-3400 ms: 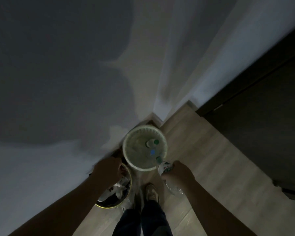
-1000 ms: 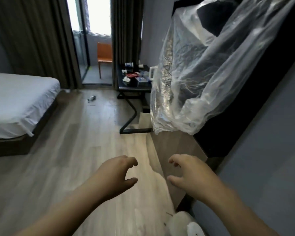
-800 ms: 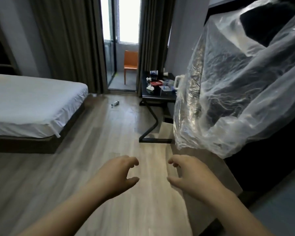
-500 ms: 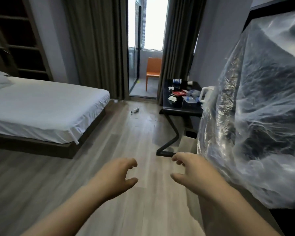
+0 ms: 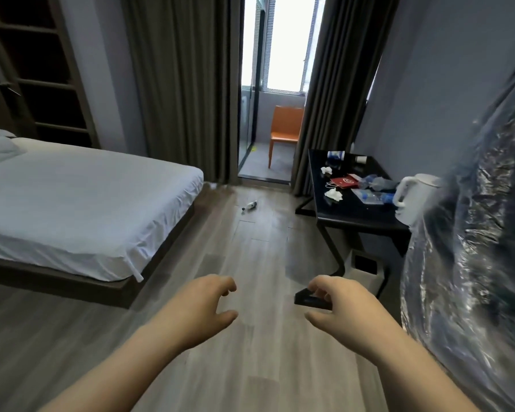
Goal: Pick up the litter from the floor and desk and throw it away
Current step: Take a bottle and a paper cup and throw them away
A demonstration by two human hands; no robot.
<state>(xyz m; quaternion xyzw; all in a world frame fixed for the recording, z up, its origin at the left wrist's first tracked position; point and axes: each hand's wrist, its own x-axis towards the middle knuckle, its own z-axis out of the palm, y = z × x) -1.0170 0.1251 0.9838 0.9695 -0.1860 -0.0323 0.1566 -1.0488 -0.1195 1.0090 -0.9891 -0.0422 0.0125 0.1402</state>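
Desk [image 5: 354, 217] nearer, bed [image 5: 72, 197] left, plastic sheeting [image 5: 473, 233] right

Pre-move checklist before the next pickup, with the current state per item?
1. Hands free: ok. The left hand and right hand are loosely curled and hold nothing.
2. Floor litter located: ok. A small bottle lies on the floor ahead, off the far corner of the bed.
3. Path to it: ok. Only bare boards show between the hands and the bottle.
4. Desk litter located: ok. On the desk lie crumpled tissues, a red packet and plastic bottles.
5. Is the kettle apart from that litter: cannot tell. It stands close to the bottles.
6. Bin in view: cannot tell. A pale box under the desk may be one.
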